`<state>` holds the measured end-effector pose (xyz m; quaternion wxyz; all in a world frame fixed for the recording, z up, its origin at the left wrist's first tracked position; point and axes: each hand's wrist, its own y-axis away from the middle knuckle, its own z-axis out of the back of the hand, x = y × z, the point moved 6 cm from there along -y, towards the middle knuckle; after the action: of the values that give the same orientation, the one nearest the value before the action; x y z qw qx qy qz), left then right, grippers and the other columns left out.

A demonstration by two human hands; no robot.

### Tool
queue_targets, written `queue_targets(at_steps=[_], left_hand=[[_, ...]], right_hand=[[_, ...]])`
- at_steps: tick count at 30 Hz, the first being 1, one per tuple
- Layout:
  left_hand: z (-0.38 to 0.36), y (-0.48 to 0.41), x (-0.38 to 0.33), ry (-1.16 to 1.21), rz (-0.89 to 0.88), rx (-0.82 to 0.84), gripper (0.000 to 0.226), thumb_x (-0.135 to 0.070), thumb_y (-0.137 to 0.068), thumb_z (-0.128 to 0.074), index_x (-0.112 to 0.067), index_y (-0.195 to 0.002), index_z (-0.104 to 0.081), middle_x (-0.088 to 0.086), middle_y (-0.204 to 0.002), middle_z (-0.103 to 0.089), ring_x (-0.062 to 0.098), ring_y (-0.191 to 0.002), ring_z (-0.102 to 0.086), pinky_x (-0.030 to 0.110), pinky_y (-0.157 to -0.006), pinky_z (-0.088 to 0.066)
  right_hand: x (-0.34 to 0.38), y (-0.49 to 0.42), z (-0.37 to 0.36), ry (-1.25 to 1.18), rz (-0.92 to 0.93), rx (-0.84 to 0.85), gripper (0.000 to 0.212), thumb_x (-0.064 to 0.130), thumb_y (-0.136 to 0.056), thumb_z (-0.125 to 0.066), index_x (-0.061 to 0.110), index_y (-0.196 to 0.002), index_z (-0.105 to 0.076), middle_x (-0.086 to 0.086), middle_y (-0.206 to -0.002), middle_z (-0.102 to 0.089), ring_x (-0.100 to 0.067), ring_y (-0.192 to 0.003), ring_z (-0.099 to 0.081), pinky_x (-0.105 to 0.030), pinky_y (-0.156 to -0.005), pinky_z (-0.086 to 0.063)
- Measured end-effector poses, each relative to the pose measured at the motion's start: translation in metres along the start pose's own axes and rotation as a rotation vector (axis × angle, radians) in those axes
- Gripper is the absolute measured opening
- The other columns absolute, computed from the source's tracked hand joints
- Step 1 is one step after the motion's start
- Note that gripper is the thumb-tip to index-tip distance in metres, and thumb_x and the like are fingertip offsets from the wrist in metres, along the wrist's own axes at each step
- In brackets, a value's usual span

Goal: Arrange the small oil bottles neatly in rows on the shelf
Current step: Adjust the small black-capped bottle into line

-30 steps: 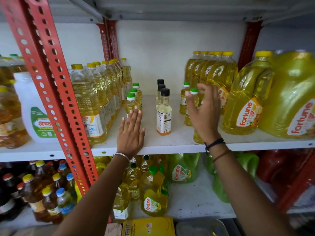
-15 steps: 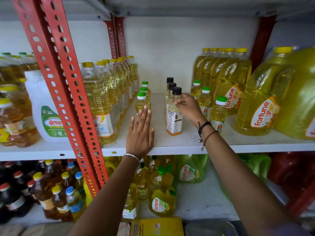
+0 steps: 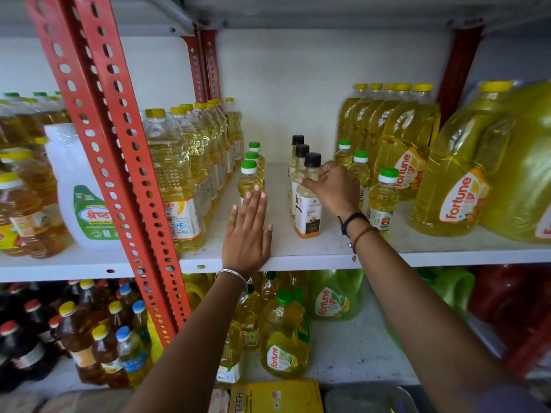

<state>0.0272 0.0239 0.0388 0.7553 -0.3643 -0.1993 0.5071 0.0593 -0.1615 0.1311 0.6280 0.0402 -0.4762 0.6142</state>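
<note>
Black-capped small clear oil bottle (image 3: 307,201), front of the middle row, now under the right hand (image 3: 335,190).

White metal shelf (image 3: 313,248) as landmark: right hand moved from the green-capped small yellow bottles (image 3: 383,198) at shelf right a second ago to mid-shelf, fingers curled round the front black-capped bottle's shoulder, touching it; full clamp or light steadying, cannot tell. Left hand (image 3: 247,234) unchanged, flat on the shelf's front edge, fingers spread and together on nothing, tips just at the front green-capped bottle (image 3: 249,181) of the left row. Three rows of three standing upright across the shelf. Right row looking settled, then; middle row next for squaring up, probably a nudge into line.
</note>
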Motion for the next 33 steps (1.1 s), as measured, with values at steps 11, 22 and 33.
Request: queue_targets(at_steps=[11, 22, 33], left_hand=[[0.0, 0.0, 0.0, -0.001, 0.004, 0.004, 0.06, -0.032, -0.098, -0.025, -0.009, -0.152, -0.01, 0.006, -0.16, -0.006, 0.018, -0.147, -0.002, 0.038, -0.119, 0.001], [-0.001, 0.0, 0.0, 0.007, 0.006, 0.007, 0.06, -0.032, -0.098, -0.025, -0.008, -0.152, -0.012, 0.006, -0.159, -0.008, 0.019, -0.147, -0.003, 0.036, -0.119, 0.003], [0.0, 0.001, -0.002, 0.012, 0.005, 0.005, 0.059, -0.032, -0.099, -0.024, -0.009, -0.151, -0.01, 0.005, -0.159, -0.007, 0.018, -0.147, -0.003, 0.036, -0.118, 0.003]], right_hand=[[0.003, 0.013, 0.0, 0.022, 0.02, -0.091, 0.058, 0.065, -0.071, -0.064, 0.01, -0.09, -0.059, -0.009, -0.093, -0.067, -0.028, -0.085, -0.061, -0.04, -0.077, -0.05], [0.003, 0.011, -0.004, -0.204, 0.041, 0.082, 0.037, 0.042, -0.086, -0.059, 0.006, -0.095, -0.062, -0.013, -0.096, -0.072, -0.028, -0.088, -0.066, -0.047, -0.077, -0.056], [0.003, 0.034, 0.012, -0.202, 0.099, 0.072, 0.026, 0.039, -0.087, -0.061, 0.013, -0.084, -0.058, -0.01, -0.092, -0.072, -0.022, -0.083, -0.066, -0.034, -0.07, -0.052]])
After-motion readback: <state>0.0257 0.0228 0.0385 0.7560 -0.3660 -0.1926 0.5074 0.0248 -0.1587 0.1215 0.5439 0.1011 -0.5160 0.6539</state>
